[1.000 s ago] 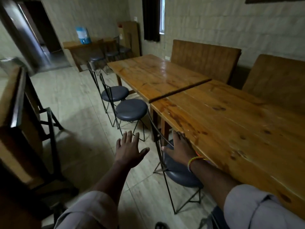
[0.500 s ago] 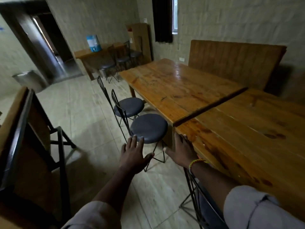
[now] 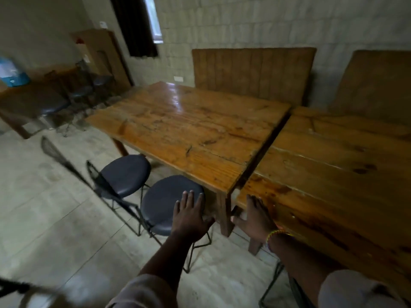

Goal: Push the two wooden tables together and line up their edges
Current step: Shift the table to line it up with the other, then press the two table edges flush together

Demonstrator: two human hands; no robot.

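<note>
Left counter (image 3: 189,132): wooden, glossy top, at 12 o'clock from the hands; near corner leg standing on the tiled floor (image 3: 44,218).
Right counter (image 3: 333,174): wooden, at 2 o'clock, set alongside the left one; dark narrow gap between the two tops, running from 1 o'clock down to the near corners; near edges not level, right counter's corner lying nearer the camera than the left's.
Left hand (image 3: 189,216): open, fingers spread and straight, palm down, nothing held; hovered above the rim of a round stool seat, at 9 o'clock from the left counter's near leg.
Right hand (image 3: 255,216): open, fingers laid flat against the near edge of the right counter by its corner, thumb stretched out toward the left counter's leg; nothing gripped. Beaded bracelet (image 3: 278,235) at the wrist.
Stool one (image 3: 169,201): dark padded seat, black wire legs, tucked partly under the left counter's near corner.
Stool two (image 3: 126,174): same kind, just beside the first at 10 o'clock.
Benches: two wooden backs against the wall, first (image 3: 253,74) behind the left counter, second (image 3: 378,85) behind the right.
Far side table (image 3: 29,101) at 10 o'clock, blurred, further stools beside it.
</note>
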